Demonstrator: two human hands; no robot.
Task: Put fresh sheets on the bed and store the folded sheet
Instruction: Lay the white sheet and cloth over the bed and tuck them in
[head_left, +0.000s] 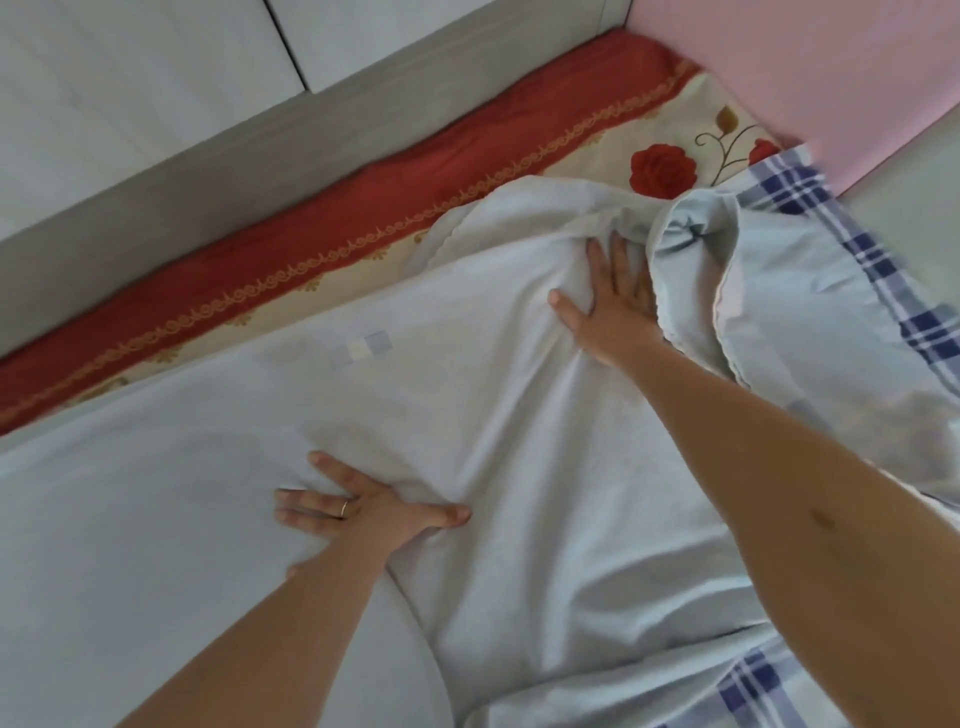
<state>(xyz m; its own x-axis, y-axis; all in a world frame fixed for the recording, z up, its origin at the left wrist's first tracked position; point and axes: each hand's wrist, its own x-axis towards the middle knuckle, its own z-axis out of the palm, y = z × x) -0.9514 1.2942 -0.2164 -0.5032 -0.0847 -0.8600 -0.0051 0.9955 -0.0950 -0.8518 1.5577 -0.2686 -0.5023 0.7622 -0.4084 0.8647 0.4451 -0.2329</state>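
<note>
1. The fresh sheet (467, 415) lies spread over most of the bed. It is smooth at the near left and bunched into a loose fold (696, 244) at the far right, where its blue checked border (883, 260) shows.
2. The left hand (363, 512) rests flat on the sheet, fingers straight and spread, holding nothing. We read it as pinning the cloth.
3. The right hand (608, 312) also lies flat, thumb out and fingers straight. Its fingertips slip under the edge of the fold, so we cannot see them, but nothing suggests a grip.
4. The fold sits just beyond the right hand's fingertips, toward the far corner by the pink panel (805, 67). The left hand is well apart from it.
5. A strip of rose-patterned cover (660, 166) is bare along the far side, beside the grey rail (260, 140). Its long axis runs from lower left to upper right of the view, roughly parallel to the sheet's far edge.
6. We judge that the next move belongs to the right hand: it would push the fold outward toward that corner while the left hand anchors the cloth.
</note>
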